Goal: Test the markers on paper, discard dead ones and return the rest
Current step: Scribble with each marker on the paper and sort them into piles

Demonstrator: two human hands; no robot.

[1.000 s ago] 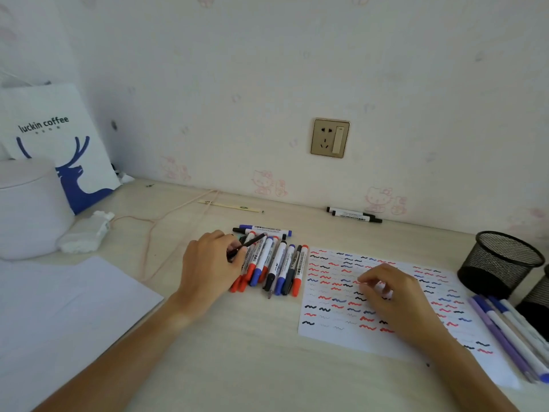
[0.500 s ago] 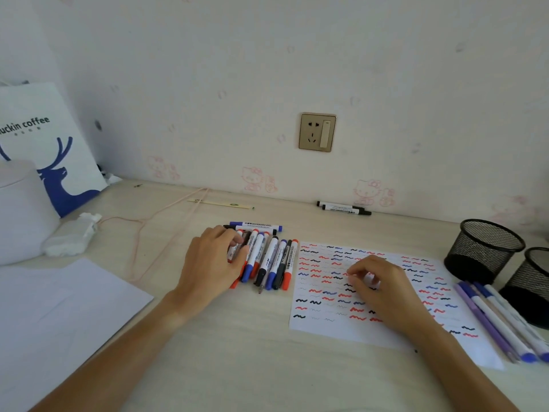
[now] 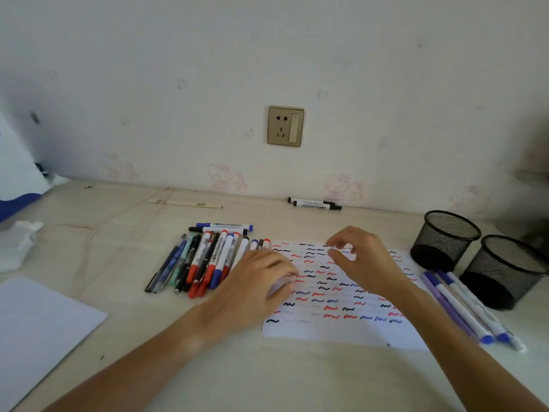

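Observation:
A row of red, blue and black markers (image 3: 208, 260) lies on the desk left of a test paper (image 3: 341, 331) covered with coloured squiggles. My left hand (image 3: 255, 292) rests across the right end of the row and the paper's left edge. Its fingers curl down over the rightmost markers (image 3: 260, 242), whose caps stick out above the knuckles. My right hand (image 3: 365, 263) hovers over the upper part of the paper, thumb and forefinger apart, with nothing visible between them. Two black mesh cups (image 3: 445, 226) (image 3: 511, 257) stand at the right.
Several purple and blue pens (image 3: 463, 310) lie beside the cups. Two black-capped markers (image 3: 315, 203) sit by the wall. A blank sheet (image 3: 38, 328), a tissue (image 3: 15, 245), a bag (image 3: 15, 179), a thin stick (image 3: 184, 203) and a cord (image 3: 89, 242) are on the left.
My left hand slid from the left part of the marker row to its right end. My right hand lifted off the paper and opened its thumb and forefinger. The camera turned right.

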